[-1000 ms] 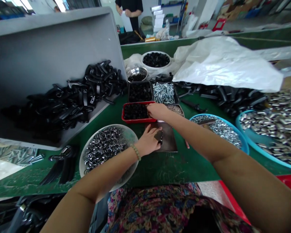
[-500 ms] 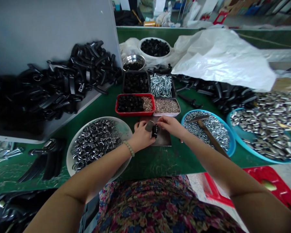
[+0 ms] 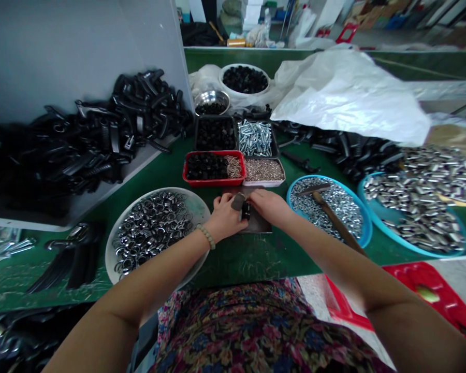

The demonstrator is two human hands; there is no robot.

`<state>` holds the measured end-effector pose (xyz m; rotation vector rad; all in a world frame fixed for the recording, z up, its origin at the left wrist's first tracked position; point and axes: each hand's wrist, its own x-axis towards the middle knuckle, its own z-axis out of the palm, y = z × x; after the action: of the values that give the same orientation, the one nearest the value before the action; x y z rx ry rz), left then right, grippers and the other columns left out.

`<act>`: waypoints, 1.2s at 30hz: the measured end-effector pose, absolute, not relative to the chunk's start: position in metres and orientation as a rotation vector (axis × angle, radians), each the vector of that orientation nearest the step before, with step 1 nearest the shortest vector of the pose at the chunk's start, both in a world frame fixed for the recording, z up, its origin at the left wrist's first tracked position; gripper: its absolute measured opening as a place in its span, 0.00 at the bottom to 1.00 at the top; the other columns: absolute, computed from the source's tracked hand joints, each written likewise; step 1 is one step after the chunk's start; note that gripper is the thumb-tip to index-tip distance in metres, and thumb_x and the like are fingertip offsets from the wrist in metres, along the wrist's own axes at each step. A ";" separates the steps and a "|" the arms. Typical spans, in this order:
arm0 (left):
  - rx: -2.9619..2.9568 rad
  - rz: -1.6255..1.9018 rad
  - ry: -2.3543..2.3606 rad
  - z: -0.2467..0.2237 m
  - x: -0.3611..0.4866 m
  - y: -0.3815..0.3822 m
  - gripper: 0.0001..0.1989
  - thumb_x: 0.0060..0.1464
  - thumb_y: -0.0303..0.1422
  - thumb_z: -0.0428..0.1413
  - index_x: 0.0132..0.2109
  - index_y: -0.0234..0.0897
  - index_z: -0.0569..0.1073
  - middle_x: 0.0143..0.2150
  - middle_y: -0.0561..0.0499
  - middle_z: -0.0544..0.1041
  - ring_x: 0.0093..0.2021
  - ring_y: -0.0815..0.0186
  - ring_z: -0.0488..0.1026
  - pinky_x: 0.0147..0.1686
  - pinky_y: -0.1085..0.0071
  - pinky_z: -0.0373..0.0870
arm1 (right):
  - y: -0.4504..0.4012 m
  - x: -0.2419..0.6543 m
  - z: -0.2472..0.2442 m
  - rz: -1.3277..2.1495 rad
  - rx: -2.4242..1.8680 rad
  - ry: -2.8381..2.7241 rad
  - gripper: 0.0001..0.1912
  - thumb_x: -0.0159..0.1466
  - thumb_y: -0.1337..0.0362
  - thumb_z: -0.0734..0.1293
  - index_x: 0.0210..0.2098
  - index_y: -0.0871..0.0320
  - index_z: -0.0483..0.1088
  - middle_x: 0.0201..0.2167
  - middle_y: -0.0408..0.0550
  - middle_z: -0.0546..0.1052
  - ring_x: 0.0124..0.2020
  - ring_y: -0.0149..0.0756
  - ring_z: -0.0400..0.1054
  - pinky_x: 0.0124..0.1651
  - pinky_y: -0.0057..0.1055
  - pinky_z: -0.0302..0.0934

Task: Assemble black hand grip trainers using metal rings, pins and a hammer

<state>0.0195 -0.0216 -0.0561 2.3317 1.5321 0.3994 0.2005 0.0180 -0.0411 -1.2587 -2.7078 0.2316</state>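
In the middle of the bench, my left hand (image 3: 226,216) is closed around a small black part (image 3: 246,210); its exact kind is hard to make out. A grey wrap (image 3: 238,201) covers one finger of that hand, and a beaded bracelet (image 3: 206,237) circles the wrist. My right hand (image 3: 270,205) has its fingertips pinched together at the upper right side of the black part, touching it. Whether a smaller piece lies between those fingertips is hidden. Beneath both hands is a flat metal plate (image 3: 262,225).
Left of my hands stands a round tray of metal rings (image 3: 155,228). Beyond are a red tray (image 3: 213,182), a tray of tiny rivets (image 3: 264,171) and a bin of screws (image 3: 255,138). A hammer (image 3: 336,220) lies across a blue basin (image 3: 367,239) at right. Black levers (image 3: 140,114) pile up left.
My right hand has moved slightly left, closing in on the black part. My left hand keeps its hold in about the same place. The whole view has shifted a little.
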 end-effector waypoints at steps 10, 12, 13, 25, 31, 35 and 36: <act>2.318 0.386 1.568 -0.057 0.023 -0.020 0.24 0.48 0.38 0.56 0.53 0.37 0.66 0.53 0.41 0.71 0.55 0.48 0.60 0.53 0.48 0.55 | -0.026 0.347 -0.035 -0.190 -2.503 -2.224 0.18 0.67 0.62 0.55 0.47 0.69 0.67 0.39 0.67 0.74 0.43 0.58 0.70 0.40 0.45 0.62; 2.310 0.395 1.565 -0.057 0.024 -0.020 0.24 0.48 0.37 0.56 0.53 0.37 0.66 0.53 0.40 0.71 0.56 0.49 0.60 0.53 0.49 0.54 | -0.032 0.331 -0.030 -0.114 -2.443 -2.164 0.20 0.68 0.63 0.52 0.51 0.69 0.65 0.43 0.68 0.74 0.41 0.56 0.72 0.39 0.44 0.63; 2.309 0.409 1.560 -0.058 0.024 -0.020 0.24 0.47 0.37 0.56 0.53 0.36 0.66 0.53 0.40 0.71 0.56 0.49 0.60 0.54 0.49 0.54 | -0.036 0.317 -0.024 -0.047 -2.379 -2.129 0.21 0.69 0.62 0.51 0.54 0.67 0.63 0.44 0.67 0.74 0.40 0.54 0.73 0.38 0.43 0.63; 2.292 0.457 1.569 -0.061 0.020 -0.022 0.29 0.48 0.36 0.57 0.57 0.35 0.64 0.54 0.38 0.70 0.58 0.51 0.61 0.57 0.51 0.53 | -0.047 0.225 0.009 0.597 -1.843 -2.326 0.21 0.70 0.59 0.53 0.60 0.58 0.60 0.38 0.55 0.79 0.33 0.44 0.75 0.33 0.34 0.63; 2.250 0.446 1.475 -0.056 0.023 -0.016 0.25 0.50 0.33 0.55 0.58 0.44 0.70 0.56 0.42 0.70 0.59 0.46 0.60 0.58 0.44 0.50 | -0.041 0.282 -0.023 0.192 -2.313 -2.024 0.24 0.71 0.56 0.50 0.65 0.51 0.54 0.50 0.56 0.74 0.37 0.46 0.74 0.36 0.38 0.64; 1.422 0.702 1.213 -0.029 0.026 -0.002 0.20 0.54 0.37 0.50 0.52 0.38 0.73 0.50 0.42 0.75 0.55 0.50 0.67 0.57 0.50 0.59 | -0.032 0.341 -0.043 -0.023 -2.492 -2.013 0.24 0.70 0.56 0.53 0.64 0.52 0.58 0.50 0.56 0.73 0.41 0.45 0.72 0.40 0.38 0.64; 1.147 0.734 1.085 -0.020 0.025 0.000 0.20 0.55 0.38 0.48 0.50 0.36 0.74 0.47 0.42 0.76 0.52 0.52 0.71 0.54 0.52 0.64 | -0.031 0.360 -0.044 -0.038 -2.494 -2.014 0.23 0.70 0.57 0.54 0.62 0.53 0.61 0.50 0.57 0.73 0.44 0.45 0.71 0.43 0.37 0.64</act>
<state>0.0252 -0.0002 -0.0196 1.1473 1.0853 0.7340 0.3599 -0.0309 -0.0437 -2.4938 -2.0138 -0.0376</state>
